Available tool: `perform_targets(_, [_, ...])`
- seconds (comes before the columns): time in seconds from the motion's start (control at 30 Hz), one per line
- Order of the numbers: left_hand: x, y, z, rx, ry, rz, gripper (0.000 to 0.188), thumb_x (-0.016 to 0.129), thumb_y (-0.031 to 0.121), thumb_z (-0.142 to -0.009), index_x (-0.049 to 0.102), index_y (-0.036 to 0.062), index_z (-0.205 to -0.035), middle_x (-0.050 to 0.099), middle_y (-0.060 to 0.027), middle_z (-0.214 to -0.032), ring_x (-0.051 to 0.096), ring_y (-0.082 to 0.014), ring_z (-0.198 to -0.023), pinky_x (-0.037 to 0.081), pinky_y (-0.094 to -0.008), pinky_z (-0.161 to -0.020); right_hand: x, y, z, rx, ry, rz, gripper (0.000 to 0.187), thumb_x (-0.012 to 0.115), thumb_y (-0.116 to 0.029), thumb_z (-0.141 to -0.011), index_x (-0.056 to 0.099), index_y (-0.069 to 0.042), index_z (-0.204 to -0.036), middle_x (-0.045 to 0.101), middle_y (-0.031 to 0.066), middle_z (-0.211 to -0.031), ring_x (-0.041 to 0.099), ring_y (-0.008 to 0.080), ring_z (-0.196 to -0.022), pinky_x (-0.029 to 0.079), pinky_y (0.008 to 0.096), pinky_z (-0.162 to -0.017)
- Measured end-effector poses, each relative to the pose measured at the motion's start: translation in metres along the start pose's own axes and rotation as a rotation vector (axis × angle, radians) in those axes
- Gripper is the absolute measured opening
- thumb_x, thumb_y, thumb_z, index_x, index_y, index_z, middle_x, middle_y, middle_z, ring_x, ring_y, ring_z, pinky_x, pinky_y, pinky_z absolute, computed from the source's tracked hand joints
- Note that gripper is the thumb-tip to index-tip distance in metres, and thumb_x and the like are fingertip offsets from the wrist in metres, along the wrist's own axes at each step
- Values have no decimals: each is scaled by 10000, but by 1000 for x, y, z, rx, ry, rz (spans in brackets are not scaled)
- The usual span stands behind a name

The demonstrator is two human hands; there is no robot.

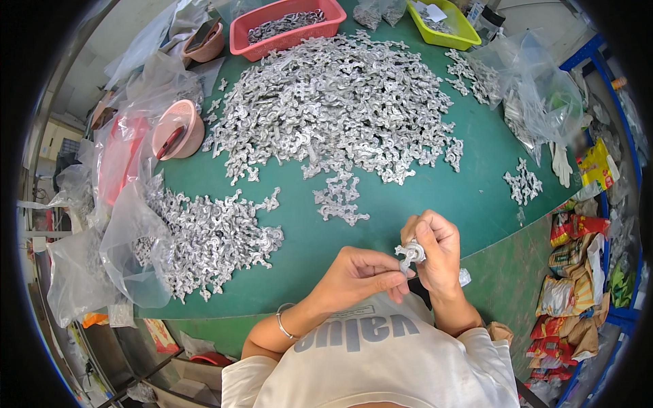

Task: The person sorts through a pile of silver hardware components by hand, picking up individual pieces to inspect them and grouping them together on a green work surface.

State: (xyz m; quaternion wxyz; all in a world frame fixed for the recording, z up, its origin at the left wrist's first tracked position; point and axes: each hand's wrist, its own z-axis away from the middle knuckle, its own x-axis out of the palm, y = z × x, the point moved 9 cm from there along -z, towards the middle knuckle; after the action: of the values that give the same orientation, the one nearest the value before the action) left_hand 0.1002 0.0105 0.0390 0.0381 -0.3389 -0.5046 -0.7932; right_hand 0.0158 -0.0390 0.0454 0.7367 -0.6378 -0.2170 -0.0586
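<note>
Close to my body, just past the table's front edge, both hands meet at one small silver-grey metal casting (409, 254) with knobbly arms. My left hand (367, 275) pinches its lower end between thumb and fingers. My right hand (439, 248) is closed round the other side, thumb on top; a rounded silver part shows beside the thumb, and the fingers hide the rest. Beyond my hands a small cluster of similar castings (340, 197) lies in front of a large heap of castings (333, 102). Another pile (211, 238) spreads out to the left.
On the green table (476, 197) stand a red basket (289, 44) of metal pieces, a yellow-green basket (445, 34) and a pink cup (179, 129). Clear plastic bags (136, 245) crowd the left side. A few castings (522, 182) lie at right, near a blue shelf (622, 136).
</note>
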Motion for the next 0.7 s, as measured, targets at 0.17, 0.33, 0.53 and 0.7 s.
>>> perform_targets(0.17, [1, 1, 0, -8, 2, -14, 150, 559, 24, -820, 610, -72, -924, 628, -128, -749, 609, -158, -643, 492, -253, -626, -1, 1, 0, 0, -5, 6, 305, 522, -237, -874, 435, -53, -648, 457, 37, -580, 364, 90, -517, 279, 222, -464])
perform_targets(0.33, [0, 0, 0, 0, -4, -1, 159, 562, 40, -825, 606, -65, -936, 629, -119, -765, 609, -152, -654, 493, -249, -628, 0, 3, 0, 16, 6, 4, 315, 511, -248, -879, 434, -52, -645, 450, 36, -577, 356, 87, -514, 274, 222, -460])
perform_targets(0.53, [-1, -1, -1, 6, 11, -18, 146, 549, 18, -825, 607, -62, -933, 628, -124, -760, 611, -160, -657, 491, -257, -641, 0, 6, 0, 48, 1, 8, 337, 486, -274, -892, 435, -51, -644, 429, 27, -565, 332, 68, -491, 247, 203, -428])
perform_targets(0.7, [-6, -4, -1, 19, 43, -8, 145, 551, 18, -824, 609, -50, -939, 628, -123, -764, 611, -155, -668, 491, -255, -646, 2, 10, -1, 85, 15, -22, 346, 432, -288, -914, 434, -53, -660, 419, 27, -591, 321, 68, -484, 237, 202, -421])
